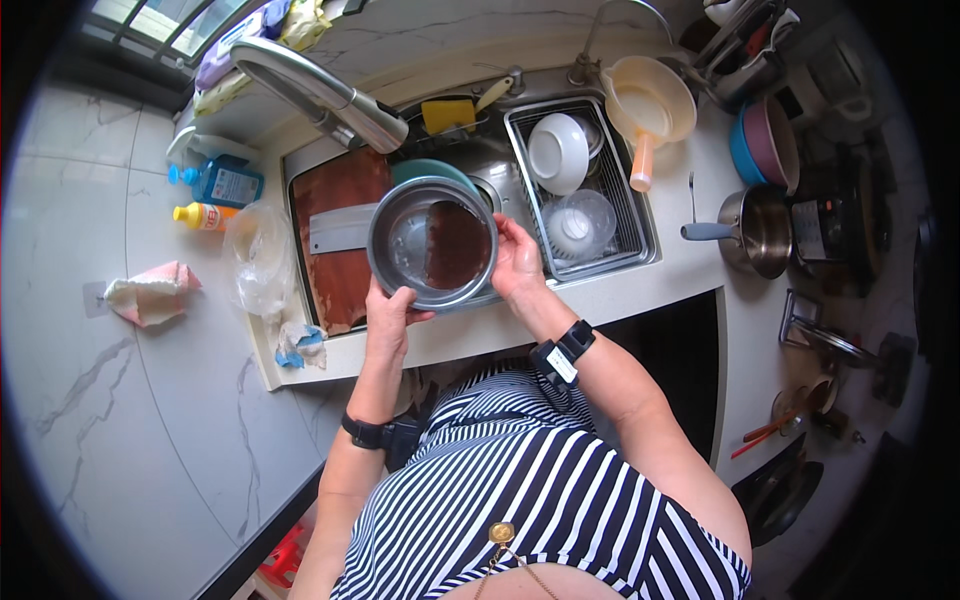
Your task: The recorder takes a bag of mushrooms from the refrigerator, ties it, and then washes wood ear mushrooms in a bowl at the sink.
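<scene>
Both hands hold a round grey metal bowl [401, 240], tilted so that its inside faces me, above the sink [514, 202]. My left hand [388, 315] grips its lower left rim with the thumb on top. Around the right rim curl the fingers of my right hand [519, 259]. A dark reddish-brown patch fills the right part of the bowl's bottom; whether it is a reflection or contents I cannot tell. Behind the bowl, a cleaver [339, 229] lies on a reddish-brown cutting board [330, 289], its right end hidden. A teal basin [435, 169] shows partly past the far rim.
The faucet [375, 124] reaches over the sink from the back left. A wire drying rack [634, 225] holds a white bowl [555, 154] and a clear container [592, 217]. A plastic bag [259, 259] and bottles [229, 182] stand left; a ladle [652, 112] and saucepan [757, 232] sit right.
</scene>
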{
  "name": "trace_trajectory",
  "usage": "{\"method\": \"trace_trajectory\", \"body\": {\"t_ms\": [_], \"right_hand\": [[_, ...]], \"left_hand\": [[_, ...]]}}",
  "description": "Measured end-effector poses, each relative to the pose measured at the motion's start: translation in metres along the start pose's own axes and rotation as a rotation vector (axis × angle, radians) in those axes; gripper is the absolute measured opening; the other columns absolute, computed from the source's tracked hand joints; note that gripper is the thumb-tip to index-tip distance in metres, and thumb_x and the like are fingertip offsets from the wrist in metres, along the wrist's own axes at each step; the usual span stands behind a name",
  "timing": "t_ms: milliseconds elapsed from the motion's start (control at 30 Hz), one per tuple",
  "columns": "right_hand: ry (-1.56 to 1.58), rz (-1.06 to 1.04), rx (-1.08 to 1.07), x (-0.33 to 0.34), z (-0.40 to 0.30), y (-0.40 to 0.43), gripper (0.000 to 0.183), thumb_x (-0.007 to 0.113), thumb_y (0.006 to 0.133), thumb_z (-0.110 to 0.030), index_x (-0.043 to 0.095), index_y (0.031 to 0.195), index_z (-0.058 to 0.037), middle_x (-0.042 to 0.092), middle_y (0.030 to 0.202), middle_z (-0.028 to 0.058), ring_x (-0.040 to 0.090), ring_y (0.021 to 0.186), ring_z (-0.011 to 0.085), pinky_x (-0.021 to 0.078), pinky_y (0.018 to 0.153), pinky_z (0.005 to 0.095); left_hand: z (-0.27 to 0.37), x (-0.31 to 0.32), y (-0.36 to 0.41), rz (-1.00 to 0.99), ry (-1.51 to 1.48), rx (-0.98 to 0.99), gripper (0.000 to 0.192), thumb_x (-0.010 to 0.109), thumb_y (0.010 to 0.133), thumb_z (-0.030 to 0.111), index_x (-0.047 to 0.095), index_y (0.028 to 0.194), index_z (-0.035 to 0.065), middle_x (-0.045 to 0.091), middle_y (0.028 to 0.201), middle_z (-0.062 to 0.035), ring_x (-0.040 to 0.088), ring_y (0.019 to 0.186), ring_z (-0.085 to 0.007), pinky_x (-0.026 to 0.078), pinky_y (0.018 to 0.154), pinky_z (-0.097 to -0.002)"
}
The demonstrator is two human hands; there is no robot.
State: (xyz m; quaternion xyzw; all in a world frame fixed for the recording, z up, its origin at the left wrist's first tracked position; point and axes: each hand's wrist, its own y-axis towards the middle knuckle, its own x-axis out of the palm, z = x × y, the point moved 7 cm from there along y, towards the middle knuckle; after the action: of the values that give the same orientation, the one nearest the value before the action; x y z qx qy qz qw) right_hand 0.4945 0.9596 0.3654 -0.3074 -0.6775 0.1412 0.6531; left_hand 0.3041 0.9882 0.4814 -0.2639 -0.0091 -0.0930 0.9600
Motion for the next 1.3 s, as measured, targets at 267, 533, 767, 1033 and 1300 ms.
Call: {"method": "trace_trajectory", "body": {"t_ms": [267, 533, 767, 1033, 1300], "right_hand": [[0.015, 0.005, 0.039, -0.001, -0.003, -0.002, 0.021, 0.049, 0.095, -0.014, 0.060, 0.103, 0.0016, 0.062, 0.099, 0.0112, 0.060, 0.098, 0.0228, 0.0489, 0.093, 0.0347], [0.001, 0.019, 0.065, 0.002, -0.002, -0.004, 0.020, 0.048, 0.095, -0.012, 0.059, 0.103, 0.0022, 0.062, 0.102, 0.0119, 0.060, 0.096, 0.0226, 0.0485, 0.093, 0.0348], [-0.007, 0.068, 0.079, 0.001, -0.007, -0.012, 0.019, 0.049, 0.094, -0.011, 0.060, 0.101, 0.0028, 0.060, 0.097, 0.0105, 0.057, 0.094, 0.0212, 0.0474, 0.093, 0.0327], [0.006, 0.088, 0.128, -0.008, -0.017, -0.021, 0.017, 0.050, 0.093, -0.009, 0.060, 0.098, 0.0034, 0.060, 0.095, 0.0105, 0.057, 0.092, 0.0211, 0.0460, 0.094, 0.0320], [-0.031, 0.034, 0.176, -0.008, 0.027, 0.011, 0.017, 0.051, 0.093, -0.012, 0.061, 0.097, 0.0017, 0.061, 0.093, 0.0096, 0.057, 0.090, 0.0206, 0.0463, 0.089, 0.0315]], "left_hand": [[0.008, 0.012, -0.007, 0.025, -0.012, 0.059, 0.044, 0.051, 0.076, -0.001, 0.045, 0.120, 0.0012, 0.059, 0.100, -0.0122, 0.066, 0.070, -0.0200, 0.060, 0.051, -0.0285], [0.008, 0.011, -0.010, 0.033, 0.003, 0.078, 0.050, 0.051, 0.076, 0.000, 0.042, 0.125, 0.0011, 0.059, 0.099, -0.0114, 0.065, 0.071, -0.0191, 0.061, 0.052, -0.0289], [0.011, 0.015, -0.019, 0.058, 0.016, 0.096, 0.049, 0.052, 0.076, 0.001, 0.043, 0.124, 0.0006, 0.059, 0.099, -0.0119, 0.066, 0.072, -0.0196, 0.061, 0.052, -0.0286], [0.010, 0.024, -0.036, 0.075, 0.000, 0.084, 0.048, 0.053, 0.076, 0.002, 0.043, 0.123, 0.0003, 0.060, 0.098, -0.0127, 0.067, 0.071, -0.0206, 0.060, 0.050, -0.0285], [0.006, -0.020, -0.006, 0.073, 0.006, 0.083, 0.049, 0.053, 0.076, 0.002, 0.043, 0.123, 0.0000, 0.060, 0.096, -0.0127, 0.067, 0.069, -0.0205, 0.060, 0.050, -0.0294]]}}
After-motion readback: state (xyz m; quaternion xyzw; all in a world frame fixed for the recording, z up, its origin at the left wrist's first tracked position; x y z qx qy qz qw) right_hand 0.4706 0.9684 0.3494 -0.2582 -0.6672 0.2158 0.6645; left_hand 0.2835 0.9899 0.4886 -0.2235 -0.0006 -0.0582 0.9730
